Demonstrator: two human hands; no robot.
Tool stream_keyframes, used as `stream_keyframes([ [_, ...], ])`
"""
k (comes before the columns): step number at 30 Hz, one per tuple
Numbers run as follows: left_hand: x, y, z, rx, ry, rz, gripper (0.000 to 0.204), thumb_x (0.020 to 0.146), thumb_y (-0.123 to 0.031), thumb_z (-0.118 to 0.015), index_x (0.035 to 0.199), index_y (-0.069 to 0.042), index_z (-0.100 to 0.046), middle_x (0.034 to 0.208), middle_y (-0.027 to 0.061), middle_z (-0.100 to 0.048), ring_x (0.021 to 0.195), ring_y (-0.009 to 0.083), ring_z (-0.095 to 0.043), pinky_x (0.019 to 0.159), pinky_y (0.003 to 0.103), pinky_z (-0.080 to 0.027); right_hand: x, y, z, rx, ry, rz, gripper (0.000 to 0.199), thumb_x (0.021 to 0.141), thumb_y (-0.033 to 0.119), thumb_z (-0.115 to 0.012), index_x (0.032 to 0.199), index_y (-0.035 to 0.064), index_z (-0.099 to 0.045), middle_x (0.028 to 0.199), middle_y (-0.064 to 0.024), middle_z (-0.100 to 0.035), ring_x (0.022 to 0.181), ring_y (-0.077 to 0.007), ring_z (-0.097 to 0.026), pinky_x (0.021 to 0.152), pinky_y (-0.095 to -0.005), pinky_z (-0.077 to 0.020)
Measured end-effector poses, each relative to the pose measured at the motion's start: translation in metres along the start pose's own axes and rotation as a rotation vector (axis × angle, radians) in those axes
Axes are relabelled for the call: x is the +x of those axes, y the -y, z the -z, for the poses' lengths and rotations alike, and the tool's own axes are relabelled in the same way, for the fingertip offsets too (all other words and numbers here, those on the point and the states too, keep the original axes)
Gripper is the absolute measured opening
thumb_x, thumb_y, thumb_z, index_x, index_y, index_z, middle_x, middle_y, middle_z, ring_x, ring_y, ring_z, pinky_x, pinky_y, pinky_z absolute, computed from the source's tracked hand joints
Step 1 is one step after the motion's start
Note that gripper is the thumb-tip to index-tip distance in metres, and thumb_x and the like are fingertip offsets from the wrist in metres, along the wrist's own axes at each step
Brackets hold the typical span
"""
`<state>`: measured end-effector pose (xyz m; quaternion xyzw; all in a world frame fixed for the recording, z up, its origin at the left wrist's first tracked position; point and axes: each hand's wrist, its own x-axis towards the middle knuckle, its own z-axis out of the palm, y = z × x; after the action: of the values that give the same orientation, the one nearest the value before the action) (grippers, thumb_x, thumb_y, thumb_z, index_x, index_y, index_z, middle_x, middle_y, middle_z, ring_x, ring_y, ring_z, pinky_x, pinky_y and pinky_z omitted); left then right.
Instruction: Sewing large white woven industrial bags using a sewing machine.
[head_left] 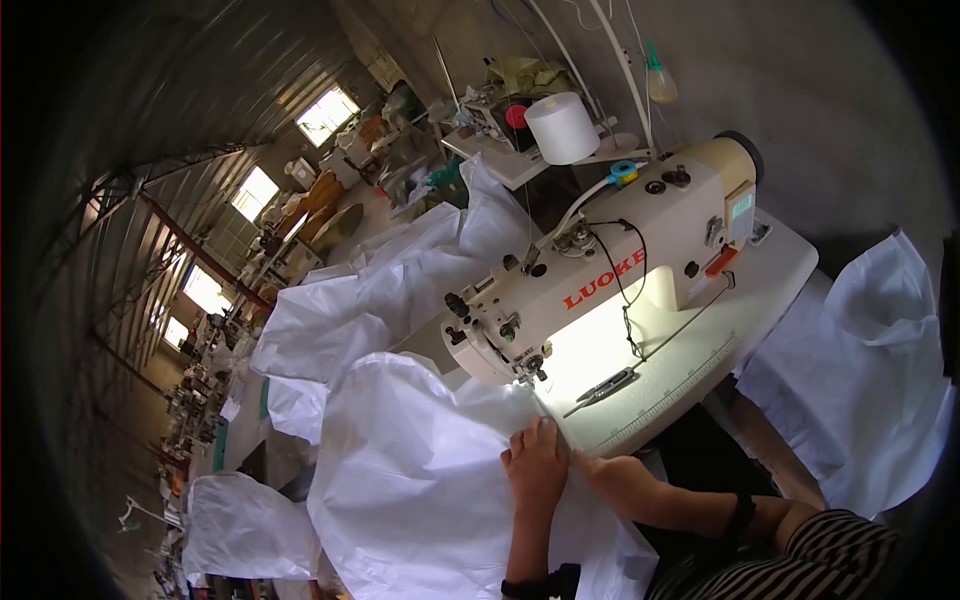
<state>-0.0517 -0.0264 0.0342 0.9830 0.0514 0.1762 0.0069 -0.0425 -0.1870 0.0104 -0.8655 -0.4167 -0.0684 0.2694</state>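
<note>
A large white sheet of fabric (pixel 420 480) spreads over the left side of the sewing machine (pixel 610 260) and drapes down toward me. Its edge runs under the needle area, which is lit by the machine's lamp. My left hand (pixel 537 468) lies on this edge just in front of the needle, fingers bent and pressed onto the cloth. Close beside it on the right, my right hand (pixel 628 490) is closed, with thumb and forefinger at the same edge. Dark bands circle both wrists. To the right of the needle, thread snips (pixel 606 387) rest on the machine bed beside a black cord.
A white thread cone (pixel 563 128) stands behind the machine. An oil bottle (pixel 660 80) with a green nozzle hangs by the wall. More white fabric (pixel 850 370) hangs at the right, and another pile (pixel 390 260) lies behind the machine. Cluttered worktables recede to the left toward windows.
</note>
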Motion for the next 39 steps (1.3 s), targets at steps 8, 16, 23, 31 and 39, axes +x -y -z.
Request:
stream_keyframes([
  [8,-0.037,0.001,0.019,0.046,-0.034,0.099,0.042,0.084,-0.030,-0.066,0.124,-0.020,-0.061,0.141,0.0047,-0.050,0.134,0.0276,-0.043,0.101,0.054,-0.038,0.005,0.022,0.010,-0.363,0.265,-0.040,0.058,0.079,0.010,-0.061,0.133,-0.0083,-0.050,0.063,-0.0035,-0.065,0.050,-0.0175,-0.064,0.042,-0.0288,-0.0483],
  [16,-0.006,0.044,-0.013,-0.068,0.180,0.185,0.054,0.092,-0.043,-0.058,0.141,-0.021,-0.049,0.153,0.0088,-0.037,0.143,0.0345,-0.030,0.106,0.073,-0.020,0.051,-0.006,-0.010,-0.234,0.174,-0.059,0.055,0.080,0.010,-0.062,0.130,-0.0119,-0.050,0.064,-0.0063,-0.066,0.052,-0.0194,-0.066,0.042,-0.0311,-0.0486],
  [23,0.039,0.097,-0.038,-0.175,0.059,0.127,0.048,0.091,-0.036,-0.062,0.135,-0.017,-0.055,0.149,0.0089,-0.043,0.143,0.0320,-0.032,0.112,0.065,-0.018,0.107,-0.010,-0.015,-0.277,0.222,-0.060,0.054,0.081,0.007,-0.063,0.130,-0.0100,-0.050,0.069,-0.0099,-0.068,0.061,-0.0254,-0.069,0.051,-0.0354,-0.0527],
  [31,-0.100,-0.008,0.058,-0.647,-0.210,0.368,0.044,0.077,-0.002,-0.072,0.119,-0.003,-0.059,0.116,0.0144,-0.061,0.082,0.0262,-0.066,0.066,0.033,-0.056,-0.018,-0.030,0.036,0.346,0.322,-0.010,0.037,0.091,0.039,-0.062,0.105,0.0058,-0.066,0.074,-0.0116,-0.067,0.073,-0.0305,-0.068,0.065,-0.0388,-0.0549],
  [39,-0.211,-0.019,0.014,-0.417,0.065,0.464,0.065,0.086,-0.017,-0.070,0.142,-0.003,-0.039,0.146,0.0222,-0.039,0.134,0.0414,-0.039,0.109,0.049,-0.034,-0.075,-0.021,-0.060,0.791,0.747,-0.004,0.041,0.099,0.034,-0.056,0.124,0.0017,-0.061,0.113,-0.0156,-0.066,0.099,-0.0257,-0.065,0.088,-0.0357,-0.0507],
])
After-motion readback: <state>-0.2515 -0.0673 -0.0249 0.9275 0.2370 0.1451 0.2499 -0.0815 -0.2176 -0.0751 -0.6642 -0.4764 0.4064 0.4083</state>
